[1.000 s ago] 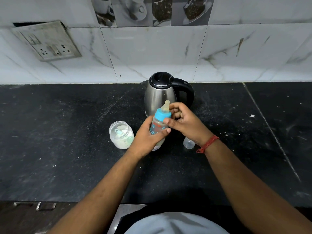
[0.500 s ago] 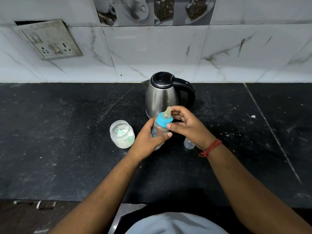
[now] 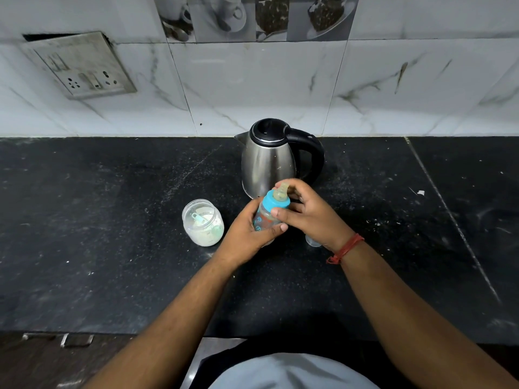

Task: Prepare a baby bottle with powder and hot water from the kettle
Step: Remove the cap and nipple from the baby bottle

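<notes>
Left grip (image 3: pixel 247 234): wrapped round baby bottle (image 3: pixel 266 217) body.
Right grip (image 3: pixel 309 217): curled round its blue collar.
Bottle: tilted, above counter (image 3: pixel 112 262), near side of kettle (image 3: pixel 268 161).
Powder jar (image 3: pixel 202 222): left, open.

The black counter (image 3: pixel 98 248) lies bare left of the powder jar (image 3: pixel 202 222) and right of the kettle (image 3: pixel 269 161). Between jar and kettle (a narrow gap) both hands crowd the bottle (image 3: pixel 266 217), a small clear cap (image 3: pixel 312 240) just beside.
</notes>
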`<move>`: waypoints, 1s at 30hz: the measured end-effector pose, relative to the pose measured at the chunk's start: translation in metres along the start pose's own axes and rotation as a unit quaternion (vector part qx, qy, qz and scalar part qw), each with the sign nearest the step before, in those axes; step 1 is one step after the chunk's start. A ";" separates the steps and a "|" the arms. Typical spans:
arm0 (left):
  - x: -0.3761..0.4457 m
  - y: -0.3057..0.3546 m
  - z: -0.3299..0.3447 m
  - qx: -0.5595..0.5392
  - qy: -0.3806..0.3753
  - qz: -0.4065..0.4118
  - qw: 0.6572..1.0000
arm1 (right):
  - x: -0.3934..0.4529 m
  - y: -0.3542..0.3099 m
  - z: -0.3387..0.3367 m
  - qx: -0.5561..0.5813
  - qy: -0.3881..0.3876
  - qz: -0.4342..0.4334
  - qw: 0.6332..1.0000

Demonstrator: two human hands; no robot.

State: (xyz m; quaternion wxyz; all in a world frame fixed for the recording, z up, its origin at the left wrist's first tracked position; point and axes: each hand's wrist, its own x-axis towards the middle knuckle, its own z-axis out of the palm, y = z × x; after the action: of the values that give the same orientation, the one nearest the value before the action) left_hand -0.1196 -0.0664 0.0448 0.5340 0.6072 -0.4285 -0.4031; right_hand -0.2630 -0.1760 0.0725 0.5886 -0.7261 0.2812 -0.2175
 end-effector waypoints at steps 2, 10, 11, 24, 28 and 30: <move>0.001 0.000 -0.001 0.003 -0.003 -0.003 1.000 | 0.001 0.002 0.002 -0.037 0.024 0.002 0.999; 0.002 -0.006 -0.001 0.018 -0.006 -0.006 1.000 | 0.002 0.002 0.000 0.050 0.018 -0.008 0.999; 0.002 -0.005 -0.001 0.020 -0.007 -0.006 1.000 | 0.001 0.001 -0.001 0.059 0.009 -0.005 0.998; 0.005 -0.002 -0.001 0.007 -0.016 -0.008 1.000 | 0.004 0.006 0.002 0.013 0.051 -0.015 0.999; 0.006 0.000 0.001 0.006 -0.011 -0.008 1.000 | 0.006 0.004 0.001 0.050 0.083 -0.038 0.995; 0.007 -0.002 0.001 0.017 -0.002 -0.003 1.000 | 0.006 0.002 -0.003 0.060 0.101 -0.044 0.992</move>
State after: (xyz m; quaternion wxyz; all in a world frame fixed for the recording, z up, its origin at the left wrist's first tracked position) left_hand -0.1183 -0.0732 0.0420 0.5215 0.6170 -0.4342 -0.3985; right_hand -0.2608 -0.1826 0.0714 0.5898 -0.6754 0.2928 -0.3320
